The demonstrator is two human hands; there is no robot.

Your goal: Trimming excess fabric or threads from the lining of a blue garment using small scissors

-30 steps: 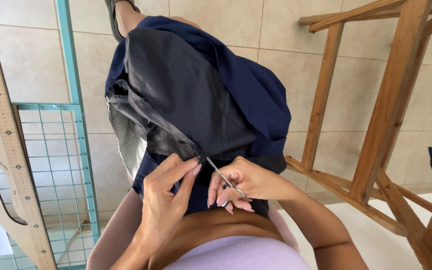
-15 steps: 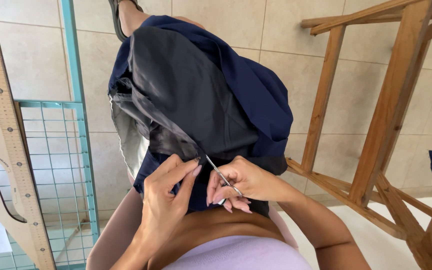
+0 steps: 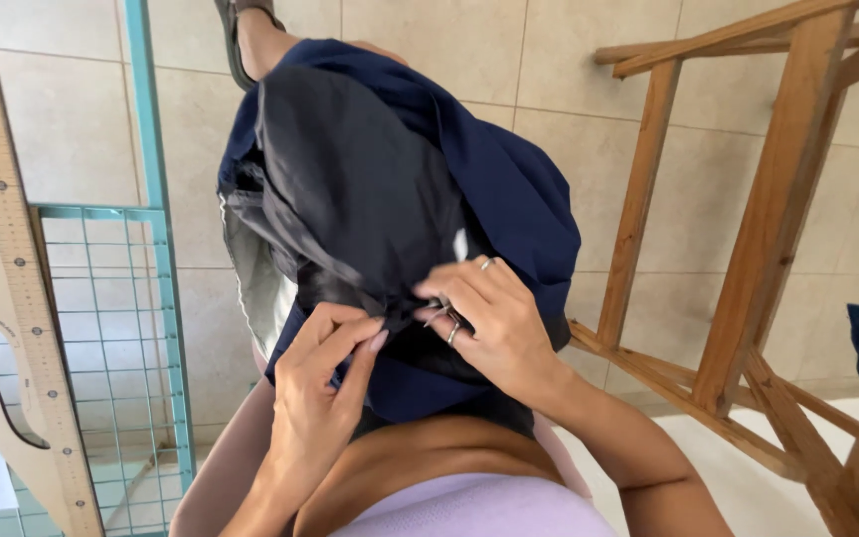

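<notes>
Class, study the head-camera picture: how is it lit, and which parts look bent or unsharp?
Head view: soft, even daylight, no glare; the dark lining of the navy garment loses detail; the wooden frame and ruler lean outward, wide-lens distortion; the right hand and left hand are slightly soft.

The right hand (image 3: 494, 323) hides whatever small tool it holds, and the wooden frame (image 3: 748, 229) runs off the right edge.

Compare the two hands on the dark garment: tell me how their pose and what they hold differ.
The left hand pinches the dark garment between thumb and fingertips, nothing else in its grip; the right hand lies palm down over the fabric, curled around a small metal tool that is mostly hidden. The right hand wears a ring; the left hand shows none. The left hand sits lower, the right hand higher. Both touch the same seam area on the lap.
</notes>
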